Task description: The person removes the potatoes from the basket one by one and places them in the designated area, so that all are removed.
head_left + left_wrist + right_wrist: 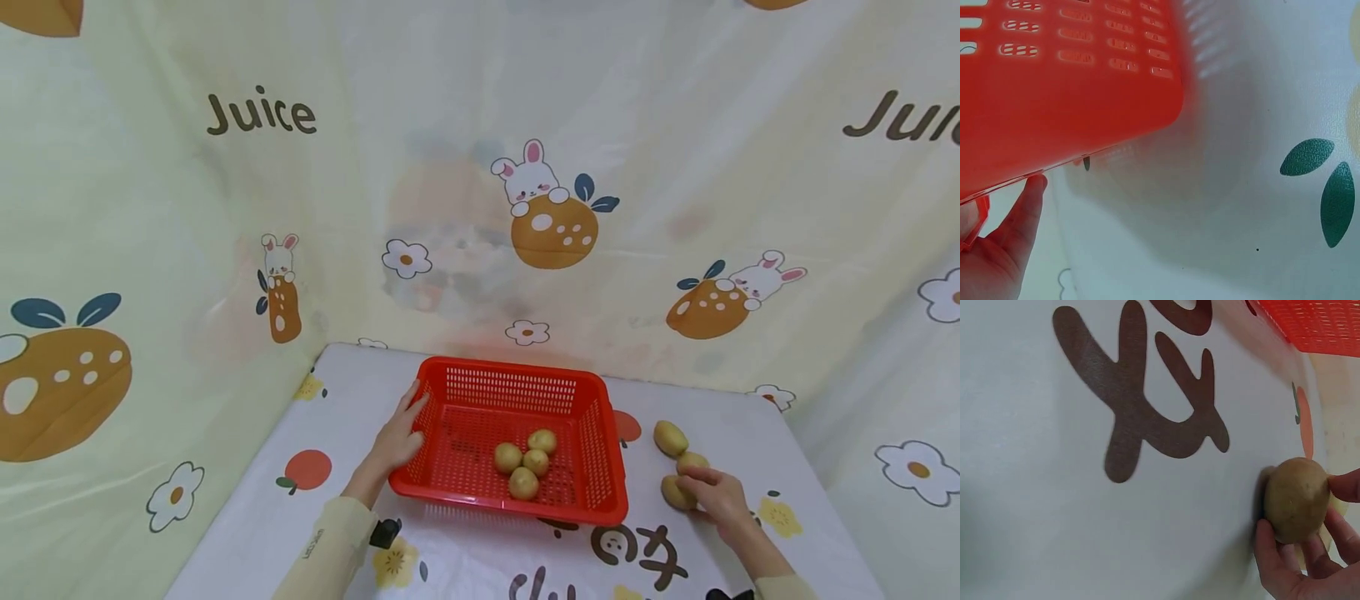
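A red plastic basket (510,504) stands mid-table with several potatoes (523,483) grouped on its floor. At its left side my left hand (397,442) grips the rim; the left wrist view shows a finger (1034,194) against the rim and the basket's outer wall (1072,119). Right of the basket, my right hand (718,497) holds a potato (677,493) between thumb and fingers. The right wrist view shows this potato (1297,499) low over the tablecloth, fingers curled under it. Just beyond lie two more potatoes, one (670,437) farther back and one (692,461) close behind the hand.
A white printed tablecloth (255,533) covers the table. Patterned curtains (465,83) hang behind it and on both sides. Dark printed lettering (637,546) lies on the cloth before the basket.
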The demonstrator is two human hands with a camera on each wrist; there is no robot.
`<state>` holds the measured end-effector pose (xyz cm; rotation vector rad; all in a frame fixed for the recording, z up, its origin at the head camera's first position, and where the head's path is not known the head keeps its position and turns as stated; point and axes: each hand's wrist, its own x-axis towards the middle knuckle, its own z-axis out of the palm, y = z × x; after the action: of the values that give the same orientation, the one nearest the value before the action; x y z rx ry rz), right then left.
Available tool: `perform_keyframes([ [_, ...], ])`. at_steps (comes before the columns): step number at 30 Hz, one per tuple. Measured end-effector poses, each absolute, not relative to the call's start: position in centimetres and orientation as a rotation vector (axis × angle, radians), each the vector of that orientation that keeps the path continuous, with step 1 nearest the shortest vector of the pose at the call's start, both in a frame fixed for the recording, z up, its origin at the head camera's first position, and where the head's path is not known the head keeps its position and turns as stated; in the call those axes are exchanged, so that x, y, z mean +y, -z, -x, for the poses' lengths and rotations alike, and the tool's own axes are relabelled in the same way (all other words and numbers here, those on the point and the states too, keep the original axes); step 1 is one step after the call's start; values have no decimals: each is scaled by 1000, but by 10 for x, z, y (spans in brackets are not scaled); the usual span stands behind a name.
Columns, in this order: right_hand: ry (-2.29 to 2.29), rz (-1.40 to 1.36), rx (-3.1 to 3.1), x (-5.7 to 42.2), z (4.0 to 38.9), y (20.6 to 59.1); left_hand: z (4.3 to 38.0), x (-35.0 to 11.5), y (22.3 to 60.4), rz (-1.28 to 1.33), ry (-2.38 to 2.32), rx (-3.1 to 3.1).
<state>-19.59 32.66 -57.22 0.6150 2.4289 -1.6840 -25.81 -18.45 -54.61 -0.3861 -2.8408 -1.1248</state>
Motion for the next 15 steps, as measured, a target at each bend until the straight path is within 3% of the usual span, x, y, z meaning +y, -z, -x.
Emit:
perform_keyframes([
  [15, 1638, -554, 2526, 329, 202, 542, 259, -185, 546, 366, 1151, -2855],
])
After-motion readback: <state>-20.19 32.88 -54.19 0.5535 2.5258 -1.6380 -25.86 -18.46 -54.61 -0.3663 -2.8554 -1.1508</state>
